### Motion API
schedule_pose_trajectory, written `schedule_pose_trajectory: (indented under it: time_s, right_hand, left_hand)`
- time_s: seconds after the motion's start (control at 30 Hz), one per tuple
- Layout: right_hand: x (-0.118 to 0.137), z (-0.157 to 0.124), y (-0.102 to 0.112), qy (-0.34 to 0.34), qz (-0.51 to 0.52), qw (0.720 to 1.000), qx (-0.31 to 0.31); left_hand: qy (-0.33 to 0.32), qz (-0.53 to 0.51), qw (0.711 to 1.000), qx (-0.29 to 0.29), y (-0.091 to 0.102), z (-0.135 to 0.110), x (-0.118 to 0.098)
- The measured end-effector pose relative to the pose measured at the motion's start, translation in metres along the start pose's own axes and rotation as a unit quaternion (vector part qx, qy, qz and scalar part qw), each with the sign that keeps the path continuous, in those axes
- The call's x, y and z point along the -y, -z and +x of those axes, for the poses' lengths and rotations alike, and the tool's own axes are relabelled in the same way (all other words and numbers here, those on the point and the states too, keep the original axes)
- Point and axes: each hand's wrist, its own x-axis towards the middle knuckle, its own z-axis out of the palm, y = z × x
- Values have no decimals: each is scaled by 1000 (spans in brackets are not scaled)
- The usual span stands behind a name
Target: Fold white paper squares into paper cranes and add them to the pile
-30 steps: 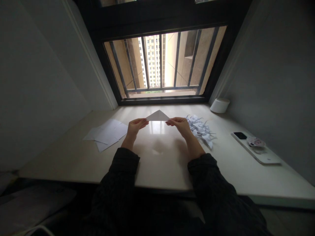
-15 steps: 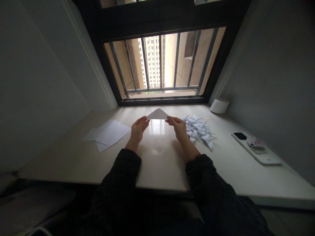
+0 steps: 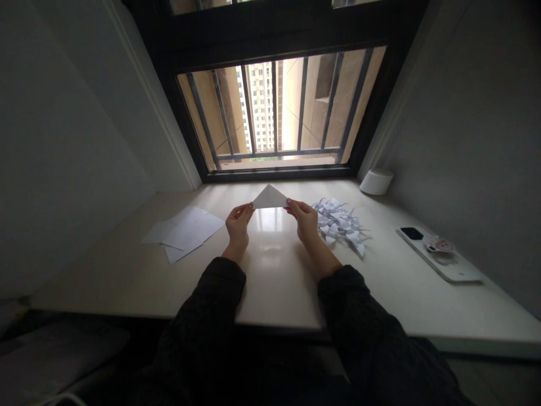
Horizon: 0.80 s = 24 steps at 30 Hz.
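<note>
A white paper folded into a triangle [image 3: 270, 198] is held up above the pale table [image 3: 274, 293], its point upward. My left hand [image 3: 238, 223] pinches its left corner. My right hand [image 3: 302, 217] pinches its right corner. Both arms wear dark sleeves and reach forward from the near edge. Just right of my right hand lies a heap of small folded white paper figures [image 3: 340, 224]. Flat white sheets [image 3: 183, 232] lie to the left of my left hand.
A white phone [image 3: 439, 259] with a small round object on it lies at the right. A white cylinder [image 3: 376, 181] stands in the far right corner. A barred window [image 3: 276, 113] rises behind the table, with grey walls on both sides.
My two hands have come closer together, and the triangle between them looks narrower. The paper has risen slightly. Nothing else on the table moved.
</note>
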Motion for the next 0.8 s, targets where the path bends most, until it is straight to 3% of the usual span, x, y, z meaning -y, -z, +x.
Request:
schedule_pose_trajectory:
  time_s: [0.17, 0.4, 0.63, 0.8]
  right_hand:
    - [0, -1, 0, 31, -29, 999, -26]
    - [10, -7, -2, 43, -69, 995, 52]
    - [6, -9, -3, 38, -99, 987, 125]
    - [8, -15, -4, 92, -148, 972, 159]
  left_hand:
    - [20, 72, 997, 28, 0, -4, -6]
    - [73, 125, 979, 143, -7, -13, -24]
    - [-6, 105, 989, 108, -5, -9, -14]
    - [-58, 127, 984, 107, -8, -13, -11]
